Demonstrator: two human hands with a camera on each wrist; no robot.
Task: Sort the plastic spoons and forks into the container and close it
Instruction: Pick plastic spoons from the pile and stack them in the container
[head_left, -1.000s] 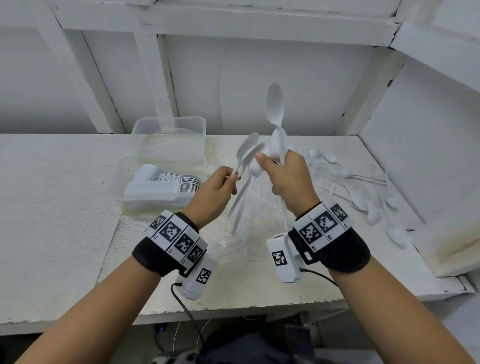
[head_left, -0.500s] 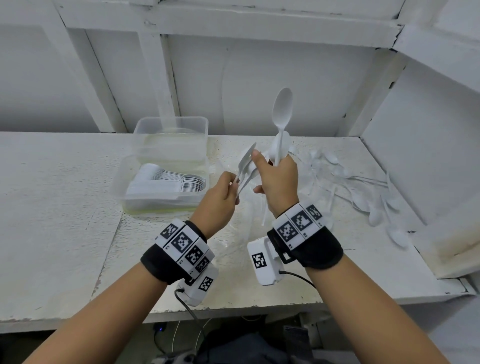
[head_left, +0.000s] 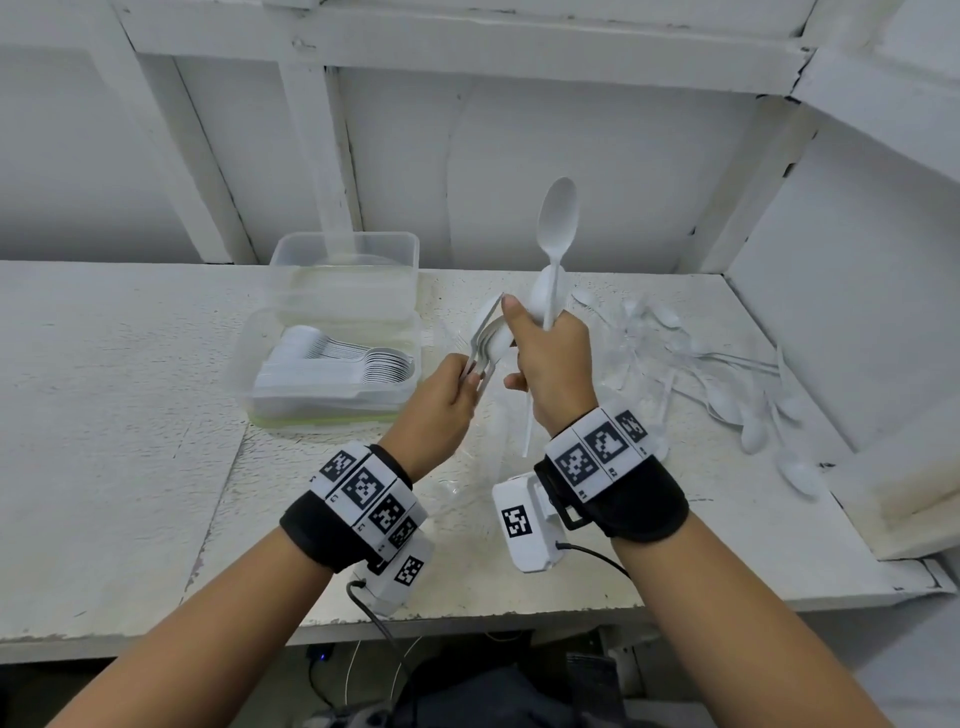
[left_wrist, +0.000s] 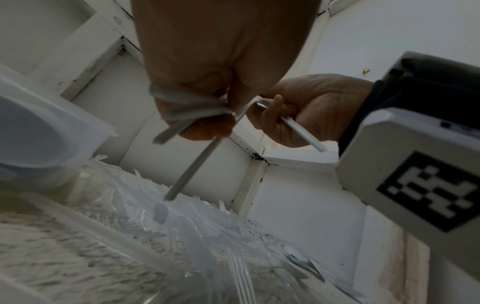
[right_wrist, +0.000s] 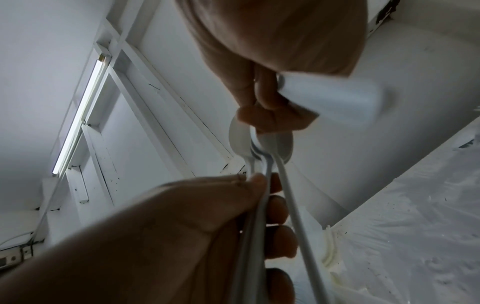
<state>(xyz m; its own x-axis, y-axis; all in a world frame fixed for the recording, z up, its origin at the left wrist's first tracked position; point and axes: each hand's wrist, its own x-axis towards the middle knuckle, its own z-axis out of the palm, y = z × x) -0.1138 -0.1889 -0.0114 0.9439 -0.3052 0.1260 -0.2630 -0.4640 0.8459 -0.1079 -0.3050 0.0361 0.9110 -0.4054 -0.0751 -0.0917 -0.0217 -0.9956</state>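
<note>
My left hand (head_left: 466, 372) grips the handles of a small stack of white plastic spoons (head_left: 487, 336) above the table. My right hand (head_left: 521, 338) pinches the bowls of that stack with thumb and fingers and also holds one white spoon (head_left: 557, 221) upright, bowl up. In the right wrist view the nested spoon bowls (right_wrist: 259, 144) sit between the right fingertips (right_wrist: 269, 116) and the left hand (right_wrist: 207, 216). The clear container (head_left: 244, 384) stands to the left of the hands with rows of stacked spoons (head_left: 363, 364) inside, its top open.
A second clear tub (head_left: 345, 275) stands behind the container. Loose white spoons (head_left: 737, 395) are scattered over the right side of the white table (head_left: 104, 415). A clear plastic bag with forks (left_wrist: 207, 226) lies under the hands. White walls close off the back and right.
The hands have come together. The spoons fanned out in my left hand are now pressed into one tight stack, with my right thumb on their bowls. The upright spoon stays raised.
</note>
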